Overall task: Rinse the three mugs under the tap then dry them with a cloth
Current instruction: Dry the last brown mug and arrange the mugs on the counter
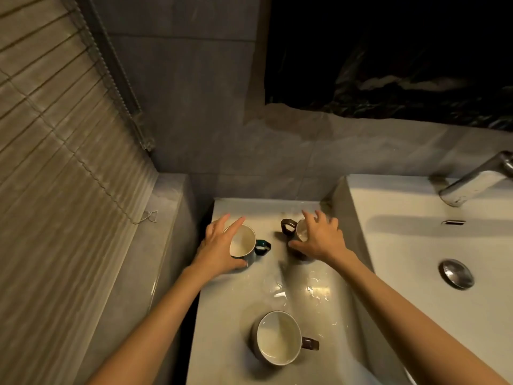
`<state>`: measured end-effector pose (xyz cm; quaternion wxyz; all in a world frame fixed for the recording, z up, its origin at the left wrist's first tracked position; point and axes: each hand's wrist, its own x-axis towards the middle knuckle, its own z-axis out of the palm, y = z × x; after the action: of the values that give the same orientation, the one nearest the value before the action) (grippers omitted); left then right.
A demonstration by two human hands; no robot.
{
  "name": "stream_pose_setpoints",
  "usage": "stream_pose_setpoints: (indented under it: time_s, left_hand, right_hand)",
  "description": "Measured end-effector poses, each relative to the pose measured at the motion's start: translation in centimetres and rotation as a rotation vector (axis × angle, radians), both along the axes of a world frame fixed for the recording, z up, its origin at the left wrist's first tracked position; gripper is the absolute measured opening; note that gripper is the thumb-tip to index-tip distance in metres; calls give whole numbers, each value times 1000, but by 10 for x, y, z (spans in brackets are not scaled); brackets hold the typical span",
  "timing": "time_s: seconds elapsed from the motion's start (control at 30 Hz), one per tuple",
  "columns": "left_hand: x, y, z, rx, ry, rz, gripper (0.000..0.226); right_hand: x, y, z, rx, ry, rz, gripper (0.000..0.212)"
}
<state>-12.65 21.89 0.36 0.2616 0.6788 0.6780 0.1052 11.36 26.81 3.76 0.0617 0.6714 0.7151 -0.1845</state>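
Three mugs with pale insides stand upright on the wet counter (230, 301) left of the sink. My left hand (219, 245) is against the left side of the dark green mug (244, 243), fingers straight and spread past its rim, thumb at its near side. My right hand (319, 237) hovers over the small brown mug (299, 232), fingers spread, thumb by its near side, covering most of it. A larger brown mug (277, 337) stands alone near the front, handle pointing right. No cloth is in view.
The white basin (402, 245) with a metal drain plug (456, 273) lies to the right, under a chrome tap (477, 182) with no water running. Left are a grey ledge (155, 245) and a slatted blind (55, 134). Grey tiles stand behind the counter.
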Motion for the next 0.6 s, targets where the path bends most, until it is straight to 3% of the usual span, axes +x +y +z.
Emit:
stream_pose_setpoints:
  time_s: [0.1, 0.27, 0.43, 0.53, 0.6]
  left_hand:
    - [-4, 16, -4, -94, -11, -74, 113]
    - [-4, 17, -4, -69, -43, -57, 108]
    - [-3, 12, -3, -70, -27, -31, 110]
    - [0, 9, 3, -15, 63, -58, 112]
    - [3, 9, 8, 24, 119, -94, 108]
  right_hand:
    - [9, 3, -8, -97, -16, 129, 93]
    - [-3, -3, -8, 119, -77, 14, 77]
    - [-17, -8, -9, -9, 16, -58, 100]
    - [0, -6, 7, -67, 3, 119, 114]
    - [9, -4, 8, -48, -29, 341, 112]
